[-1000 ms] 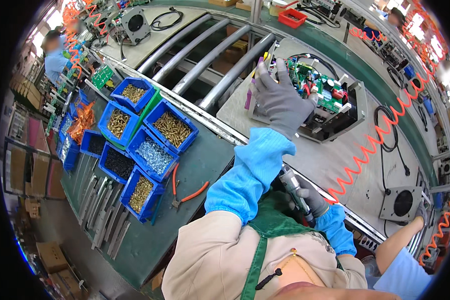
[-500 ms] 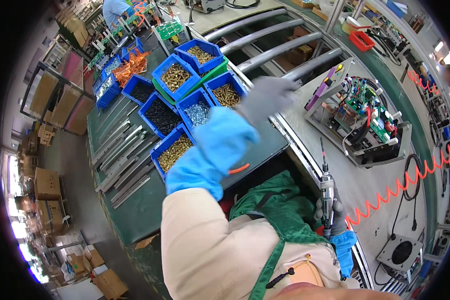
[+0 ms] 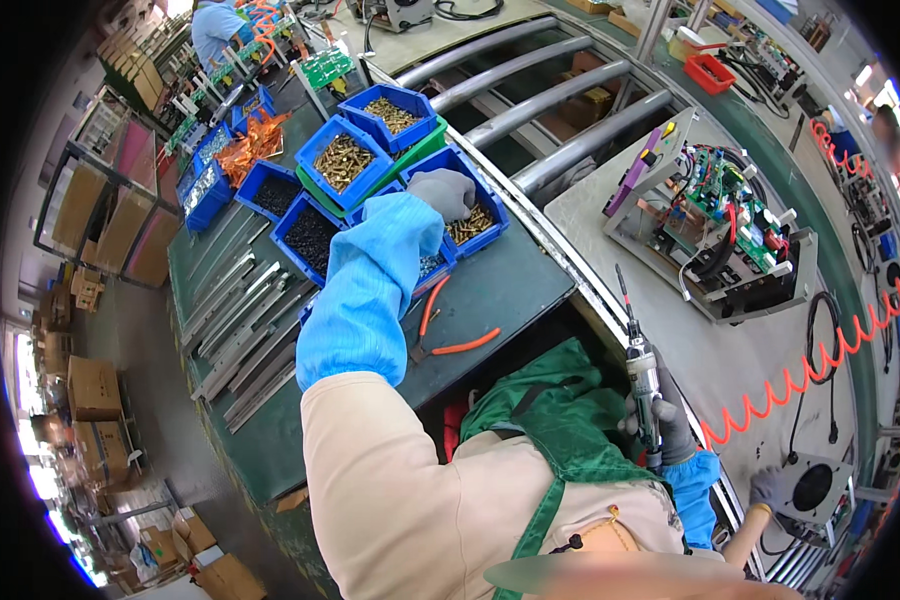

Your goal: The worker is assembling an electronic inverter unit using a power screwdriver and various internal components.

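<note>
My left hand (image 3: 444, 192), in a grey glove below a blue sleeve cover, reaches into a blue bin (image 3: 492, 230) of brass-coloured screws (image 3: 469, 226). Its fingers curl down among them; the fingertips are hidden, so what they grip cannot be made out. At the right of my body, my right hand (image 3: 674, 432), also gloved in grey, is closed round a silver pneumatic screwdriver (image 3: 642, 378) whose bit points up and away. Orange-handled pliers (image 3: 470, 342) lie on the green bench near my left sleeve.
More blue bins (image 3: 345, 160) of brass, black and silver fasteners surround the reach, beside metal strips (image 3: 235, 315). An opened device with circuit boards (image 3: 720, 230) stands on the right. A red coiled hose (image 3: 770, 400) crosses there. Another person's gloved hand (image 3: 768, 488) touches a fan unit (image 3: 815, 490).
My left hand has moved left and down into the screw bin, uncovering the pliers. My right hand keeps the screwdriver. Another person's hand has appeared at the fan unit.
</note>
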Demonstrator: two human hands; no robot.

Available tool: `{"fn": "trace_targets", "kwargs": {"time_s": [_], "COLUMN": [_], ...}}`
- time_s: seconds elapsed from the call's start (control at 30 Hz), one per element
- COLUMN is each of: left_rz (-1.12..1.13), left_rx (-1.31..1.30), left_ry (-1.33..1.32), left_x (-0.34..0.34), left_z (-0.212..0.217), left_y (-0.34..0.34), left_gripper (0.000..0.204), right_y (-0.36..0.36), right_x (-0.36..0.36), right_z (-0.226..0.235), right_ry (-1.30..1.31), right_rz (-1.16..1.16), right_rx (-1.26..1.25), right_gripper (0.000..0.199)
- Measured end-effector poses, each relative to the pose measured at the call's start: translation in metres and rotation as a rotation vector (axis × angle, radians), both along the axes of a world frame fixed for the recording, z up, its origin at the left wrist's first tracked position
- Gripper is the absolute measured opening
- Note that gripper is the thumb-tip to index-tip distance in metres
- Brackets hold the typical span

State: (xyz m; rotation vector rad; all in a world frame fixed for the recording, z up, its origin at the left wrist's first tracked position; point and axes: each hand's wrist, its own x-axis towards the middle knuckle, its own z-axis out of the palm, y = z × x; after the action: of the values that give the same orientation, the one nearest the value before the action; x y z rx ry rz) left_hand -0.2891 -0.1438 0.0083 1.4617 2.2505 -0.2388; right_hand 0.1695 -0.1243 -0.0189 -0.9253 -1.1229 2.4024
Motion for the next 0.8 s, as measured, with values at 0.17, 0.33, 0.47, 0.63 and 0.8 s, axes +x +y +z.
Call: {"fn": "trace_targets", "kwargs": {"time_s": [0.17, 0.33, 0.47, 0.63, 0.8], "left_rz": [0.024, 0.067, 0.169, 0.132, 0.52], "left_rx": [0.063, 0.216, 0.372, 0.725, 0.727], "left_ry": [0.142, 0.152, 0.181, 0.16, -1.343], "left_x": [0.008, 0.007, 0.001, 0.003, 0.056], "left_z": [-0.008, -0.01, -0.021, -0.024, -0.014], "left_y": [-0.003, -0.009, -0.018, -0.028, -0.029], "left_gripper": [0.025, 0.026, 0.027, 0.021, 0.024], "right_y": [-0.001, 0.0, 0.002, 0.004, 0.001], "right_x": [0.0, -0.002, -0.003, -0.004, -0.01], "right_z": [0.006, 0.009, 0.015, 0.026, 0.034], "right_ry": [-0.05, -0.085, -0.107, -0.16, -0.067], "right_rz": [0.011, 0.069, 0.12, 0.228, 0.225], "right_rx": [-0.015, 0.008, 0.047, 0.056, 0.094], "right_gripper": [0.109, 0.113, 0.112, 0.108, 0.108]}}
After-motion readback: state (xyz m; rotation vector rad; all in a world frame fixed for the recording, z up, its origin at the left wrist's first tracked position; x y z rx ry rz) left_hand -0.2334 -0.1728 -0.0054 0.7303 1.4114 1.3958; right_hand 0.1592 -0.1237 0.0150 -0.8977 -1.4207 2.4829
